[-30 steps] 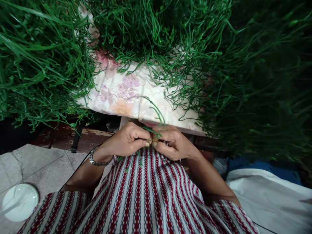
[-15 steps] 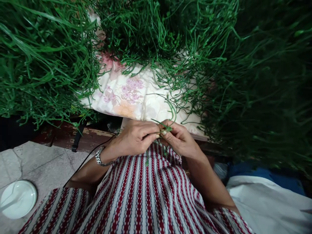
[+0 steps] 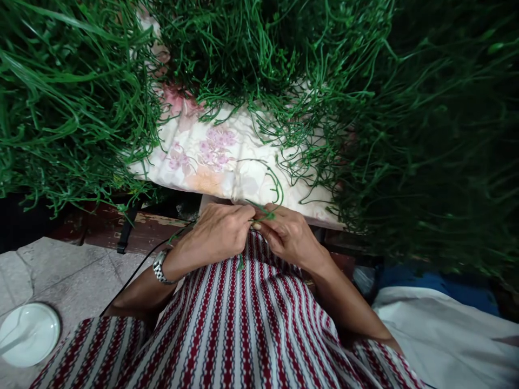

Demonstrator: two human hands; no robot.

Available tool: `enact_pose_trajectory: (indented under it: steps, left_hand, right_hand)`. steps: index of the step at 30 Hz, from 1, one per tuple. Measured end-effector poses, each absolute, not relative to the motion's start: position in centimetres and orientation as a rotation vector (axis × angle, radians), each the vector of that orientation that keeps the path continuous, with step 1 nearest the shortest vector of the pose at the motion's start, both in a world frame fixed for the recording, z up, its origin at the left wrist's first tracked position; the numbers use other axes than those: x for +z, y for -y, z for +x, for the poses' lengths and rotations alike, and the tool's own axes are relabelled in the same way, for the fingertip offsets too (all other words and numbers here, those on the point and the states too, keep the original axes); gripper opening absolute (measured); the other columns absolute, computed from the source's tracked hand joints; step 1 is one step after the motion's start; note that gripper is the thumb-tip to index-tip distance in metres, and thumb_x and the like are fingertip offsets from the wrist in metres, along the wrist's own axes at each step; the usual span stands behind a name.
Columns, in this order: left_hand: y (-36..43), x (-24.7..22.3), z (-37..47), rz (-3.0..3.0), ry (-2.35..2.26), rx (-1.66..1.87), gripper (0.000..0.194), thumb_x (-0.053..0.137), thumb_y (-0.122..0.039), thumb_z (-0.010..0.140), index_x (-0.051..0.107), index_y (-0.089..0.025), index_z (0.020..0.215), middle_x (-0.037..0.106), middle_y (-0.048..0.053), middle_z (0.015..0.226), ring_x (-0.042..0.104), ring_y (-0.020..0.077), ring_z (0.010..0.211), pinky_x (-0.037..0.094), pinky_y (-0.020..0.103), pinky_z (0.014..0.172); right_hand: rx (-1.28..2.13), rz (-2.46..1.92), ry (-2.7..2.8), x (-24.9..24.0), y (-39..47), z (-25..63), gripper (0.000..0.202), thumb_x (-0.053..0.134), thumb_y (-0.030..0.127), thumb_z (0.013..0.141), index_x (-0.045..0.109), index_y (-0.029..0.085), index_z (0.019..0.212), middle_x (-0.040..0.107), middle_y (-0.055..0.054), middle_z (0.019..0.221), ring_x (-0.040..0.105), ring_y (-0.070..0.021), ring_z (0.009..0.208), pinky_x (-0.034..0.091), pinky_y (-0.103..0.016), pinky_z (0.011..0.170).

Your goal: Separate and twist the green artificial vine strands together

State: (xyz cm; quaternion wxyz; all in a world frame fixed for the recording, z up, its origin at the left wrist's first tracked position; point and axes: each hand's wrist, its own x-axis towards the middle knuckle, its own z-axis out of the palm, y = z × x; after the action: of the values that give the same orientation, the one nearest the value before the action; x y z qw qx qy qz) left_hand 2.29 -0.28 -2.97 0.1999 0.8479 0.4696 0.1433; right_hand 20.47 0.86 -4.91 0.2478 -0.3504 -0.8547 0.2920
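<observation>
In the head view both hands meet at the table's near edge, in front of the striped clothing. My left hand [image 3: 223, 229], with a metal watch at its wrist, is closed, fingertips pinched on a thin green plastic-looking plant stem [image 3: 267, 215]. My right hand [image 3: 290, 232] is closed on the same stem from the other side, its thumb and fingers bent around the knotted part. Several branched ends stick out above the fingers. A green tip [image 3: 240, 263] hangs below the left hand. Where the fingers touch, part of the stem is hidden.
Large heaps of green stems lie at left [image 3: 81, 108], at the back [image 3: 259, 48] and at right [image 3: 425, 162]. A floral cloth [image 3: 219, 146] covers the table. A white round lid or dish [image 3: 30, 335] is at lower left, and white fabric [image 3: 441, 329] at lower right.
Both hands have shifted slightly left with the stem. My left hand has rolled so its back faces up and its thumb is hidden. A small green bit now shows by the left wrist.
</observation>
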Motion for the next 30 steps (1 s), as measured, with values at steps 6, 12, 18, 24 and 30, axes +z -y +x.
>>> enact_pose_trajectory:
  steps: [6, 12, 18, 24, 30]
  left_hand:
    - [0.1, -3.5, 2.2, 2.227, -1.256, 0.452, 0.024, 0.042, -0.01, 0.074, 0.047, -0.016, 0.052, 0.047, -0.002, 0.048, 0.039, 0.0097, 0.046, 0.025, 0.026, 0.048]
    - [-0.3, -2.9, 1.5, 1.906, -0.79, 0.678, 0.036, 0.045, -0.016, 0.082, 0.04, -0.016, 0.047, 0.04, -0.004, 0.043, 0.036, 0.0067, 0.041, 0.028, 0.022, 0.043]
    - [-0.8, -3.0, 1.6, 1.551, -0.981, 0.855, 0.021, 0.048, -0.025, 0.086, 0.061, -0.014, 0.073, 0.063, 0.003, 0.066, 0.057, 0.0108, 0.061, 0.045, 0.022, 0.059]
    - [-0.7, -3.8, 2.2, 1.565, -1.151, 0.892, 0.012, 0.053, -0.023, 0.083, 0.057, -0.015, 0.074, 0.054, -0.003, 0.063, 0.048, 0.007, 0.057, 0.039, 0.018, 0.055]
    - [-0.4, -4.1, 3.1, 1.675, -1.154, 1.082, 0.014, 0.052, -0.016, 0.082, 0.058, -0.015, 0.069, 0.056, -0.002, 0.063, 0.051, 0.0078, 0.06, 0.041, 0.019, 0.059]
  right_hand:
    - [0.557, -0.947, 2.473, -4.6, -0.5, 20.2, 0.017, 0.044, 0.009, 0.08, 0.056, 0.016, 0.069, 0.053, -0.003, 0.061, 0.045, -0.0136, 0.058, 0.035, -0.025, 0.053]
    - [1.027, -0.87, 1.975, -4.7, -0.5, 20.4, 0.024, 0.045, 0.021, 0.087, 0.05, 0.018, 0.063, 0.047, 0.001, 0.056, 0.046, -0.0109, 0.053, 0.037, -0.024, 0.053]
    - [1.091, -0.846, 1.934, -3.9, -1.2, 20.9, 0.021, 0.047, 0.027, 0.09, 0.059, 0.018, 0.075, 0.058, -0.001, 0.064, 0.052, -0.0133, 0.064, 0.042, -0.03, 0.07]
    - [1.259, -1.123, 1.726, -3.8, -1.5, 20.3, 0.023, 0.044, 0.034, 0.092, 0.058, 0.017, 0.083, 0.053, 0.0, 0.069, 0.048, -0.0101, 0.06, 0.039, -0.023, 0.058]
    - [1.561, -0.991, 1.738, -5.0, -0.9, 18.9, 0.03, 0.054, 0.045, 0.085, 0.054, 0.015, 0.085, 0.049, 0.002, 0.073, 0.044, -0.0091, 0.067, 0.039, -0.021, 0.064]
